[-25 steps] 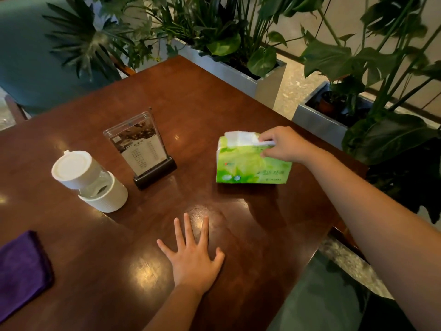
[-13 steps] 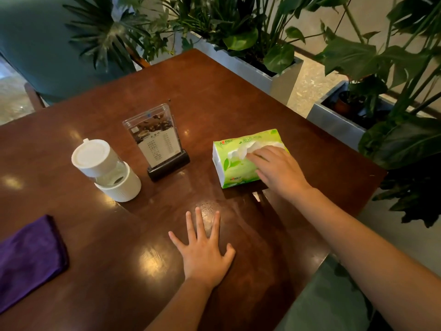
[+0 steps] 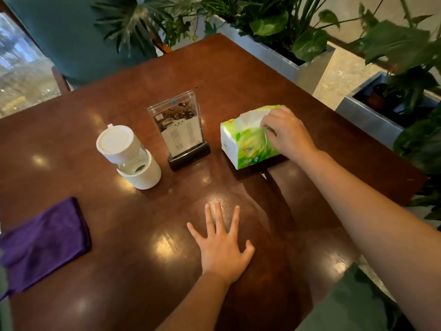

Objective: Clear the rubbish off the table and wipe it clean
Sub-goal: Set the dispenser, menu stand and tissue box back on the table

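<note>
A green tissue pack [image 3: 245, 142] lies on the dark wooden table [image 3: 238, 75], right of centre. My right hand [image 3: 286, 134] rests on its top with the fingertips pinched at the white tissue that sticks out of the opening. My left hand [image 3: 224, 247] lies flat on the table near the front, fingers spread, holding nothing. A folded purple cloth [image 3: 43, 244] lies at the table's left edge, away from both hands.
A white lidded cup [image 3: 128, 156] and a clear menu stand [image 3: 181, 130] on a black base stand left of the pack. Grey planters [image 3: 281, 60] with leafy plants line the far and right sides. A teal chair [image 3: 59, 39] is behind the table.
The tissue pack has been pulled closer to the menu stand and turned. My right hand went from gripping its far end to pinching the tissue on top. My left hand stayed flat.
</note>
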A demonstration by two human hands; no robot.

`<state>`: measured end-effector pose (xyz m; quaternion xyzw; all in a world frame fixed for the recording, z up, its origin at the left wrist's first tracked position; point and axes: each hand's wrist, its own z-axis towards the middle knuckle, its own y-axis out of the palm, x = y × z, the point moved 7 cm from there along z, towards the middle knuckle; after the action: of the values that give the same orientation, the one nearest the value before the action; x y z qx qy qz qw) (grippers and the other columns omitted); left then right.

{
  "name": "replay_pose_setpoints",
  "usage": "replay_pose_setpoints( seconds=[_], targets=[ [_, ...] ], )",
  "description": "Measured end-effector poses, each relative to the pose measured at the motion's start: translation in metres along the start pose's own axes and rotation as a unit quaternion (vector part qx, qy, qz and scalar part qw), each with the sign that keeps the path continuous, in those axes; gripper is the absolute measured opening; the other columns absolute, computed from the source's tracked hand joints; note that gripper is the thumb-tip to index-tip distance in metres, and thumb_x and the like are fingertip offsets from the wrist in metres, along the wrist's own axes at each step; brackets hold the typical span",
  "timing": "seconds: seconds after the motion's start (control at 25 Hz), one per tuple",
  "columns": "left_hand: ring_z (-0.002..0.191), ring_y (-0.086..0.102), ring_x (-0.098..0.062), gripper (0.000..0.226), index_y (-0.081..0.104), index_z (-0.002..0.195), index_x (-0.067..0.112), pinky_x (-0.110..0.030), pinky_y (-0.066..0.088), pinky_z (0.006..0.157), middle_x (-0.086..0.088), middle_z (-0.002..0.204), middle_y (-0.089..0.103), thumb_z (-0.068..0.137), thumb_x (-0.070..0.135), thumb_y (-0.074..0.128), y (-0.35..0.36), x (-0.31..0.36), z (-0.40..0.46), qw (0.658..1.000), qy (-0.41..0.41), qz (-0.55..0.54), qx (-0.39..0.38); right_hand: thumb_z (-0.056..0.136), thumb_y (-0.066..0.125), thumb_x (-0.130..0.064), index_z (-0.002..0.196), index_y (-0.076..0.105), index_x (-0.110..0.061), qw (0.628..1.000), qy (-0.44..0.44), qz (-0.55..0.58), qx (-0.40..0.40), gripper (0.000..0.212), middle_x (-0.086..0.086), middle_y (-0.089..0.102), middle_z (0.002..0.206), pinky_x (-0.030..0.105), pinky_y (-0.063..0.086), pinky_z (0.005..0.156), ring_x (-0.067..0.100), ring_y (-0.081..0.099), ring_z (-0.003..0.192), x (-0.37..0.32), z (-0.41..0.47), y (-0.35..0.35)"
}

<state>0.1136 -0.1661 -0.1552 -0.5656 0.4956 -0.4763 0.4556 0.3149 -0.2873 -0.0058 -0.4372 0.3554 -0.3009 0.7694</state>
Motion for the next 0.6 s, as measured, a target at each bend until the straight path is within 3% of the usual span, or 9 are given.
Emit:
replay_pose_setpoints(
  seconds=[0.2, 0.44, 0.6],
  targets=[
    [0.141, 0.015, -0.039, 0.077, 0.03, 0.144, 0.032, -0.076, 0.012, 0.098, -0.016, 0.153, 0.023, 0.075, 0.065, 0.04, -0.006, 0.002, 0.0, 1.0, 0.002, -0.018, 0.012, 0.077, 0.055, 0.009, 0.081, 0.061, 0.004, 0.999, -0.009, 0.01, 0.031, 0.008, 0.022, 0.061, 0.085, 0.043, 0.044, 0.073, 0.039, 0.052, 0.09, -0.002, 0.027, 0.012],
    [0.14, 0.02, -0.04, 0.079, 0.032, 0.142, 0.031, -0.077, 0.019, 0.096, -0.017, 0.151, 0.027, 0.072, 0.065, 0.044, -0.008, 0.002, 0.001, 1.0, 0.002, -0.024, 0.012, 0.082, 0.05, 0.006, 0.082, 0.058, 0.004, 1.0, -0.023, 0.002, -0.004, 0.009, 0.022, 0.059, 0.087, 0.051, 0.046, 0.07, 0.038, 0.052, 0.091, -0.004, 0.043, 0.043],
    [0.139, 0.02, -0.041, 0.079, 0.033, 0.143, 0.031, -0.077, 0.019, 0.096, -0.017, 0.151, 0.027, 0.071, 0.064, 0.044, -0.008, 0.002, 0.001, 1.0, -0.001, -0.026, 0.014, 0.079, 0.054, 0.003, 0.089, 0.054, -0.003, 0.999, -0.035, -0.03, -0.021, 0.012, 0.015, 0.059, 0.1, 0.047, 0.049, 0.071, 0.033, 0.051, 0.099, 0.006, 0.048, 0.051]
  ],
)
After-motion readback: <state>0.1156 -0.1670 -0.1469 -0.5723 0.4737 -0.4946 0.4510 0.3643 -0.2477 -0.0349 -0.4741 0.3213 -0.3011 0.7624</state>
